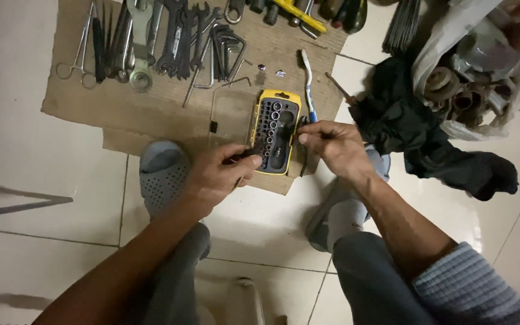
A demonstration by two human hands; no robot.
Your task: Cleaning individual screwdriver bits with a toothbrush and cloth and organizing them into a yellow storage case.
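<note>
The left hand (218, 174) pinches a small dark tool piece at its fingertips, just beside the yellow bit case (274, 132). The right hand (332, 144) pinches a small part at the case's far edge; the case lies open on cardboard (170, 114) between both sets of fingers.

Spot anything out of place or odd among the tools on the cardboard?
One oddity: a white-and-blue toothbrush lies among the metal wrenches and hex keys, right of the open yellow bit-set case. Two small silver bits lie loose above the case. Nothing looks spilled or damaged.
</note>
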